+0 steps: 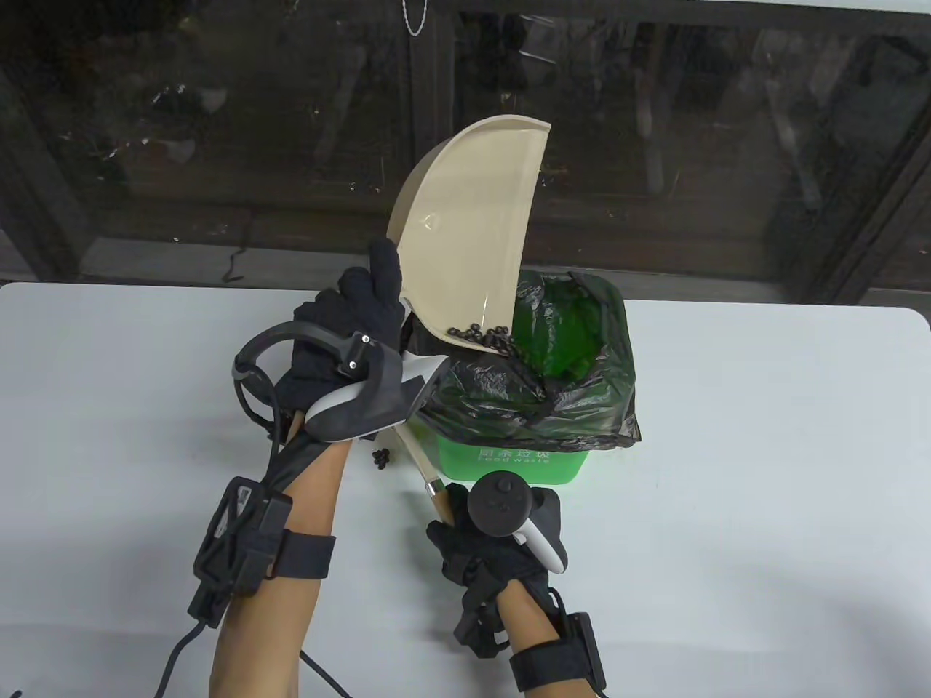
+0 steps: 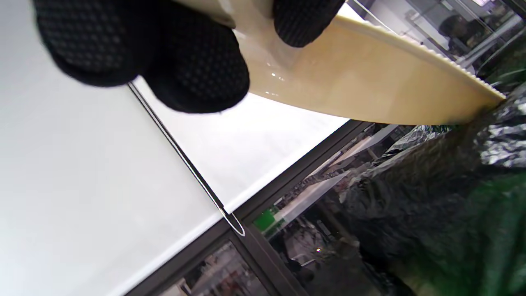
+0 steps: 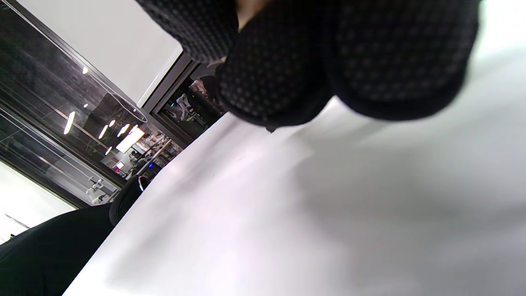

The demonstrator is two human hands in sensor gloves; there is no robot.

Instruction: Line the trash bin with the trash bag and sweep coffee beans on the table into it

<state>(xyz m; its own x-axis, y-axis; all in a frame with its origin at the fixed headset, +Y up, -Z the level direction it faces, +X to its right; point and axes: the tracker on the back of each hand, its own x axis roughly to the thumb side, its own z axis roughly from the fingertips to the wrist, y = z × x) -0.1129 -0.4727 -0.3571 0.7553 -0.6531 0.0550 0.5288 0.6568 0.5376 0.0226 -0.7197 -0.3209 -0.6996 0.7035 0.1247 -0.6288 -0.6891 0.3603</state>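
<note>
My left hand (image 1: 356, 313) grips the beige dustpan (image 1: 469, 225) at its handle and holds it tipped up on edge over the green trash bin (image 1: 509, 458). A black trash bag (image 1: 553, 400) lines the bin. Coffee beans (image 1: 484, 336) lie heaped at the pan's low corner, right at the bag's opening. A few beans (image 1: 380, 458) lie on the table to the left of the bin. My right hand (image 1: 484, 538) holds the wooden handle of a brush (image 1: 422, 465) in front of the bin. In the left wrist view the dustpan (image 2: 361, 86) touches the bag (image 2: 431, 185).
The white table (image 1: 764, 472) ends at a dark glass wall (image 1: 218, 131) just behind the bin. Cables trail from both wrist straps toward the table's front edge.
</note>
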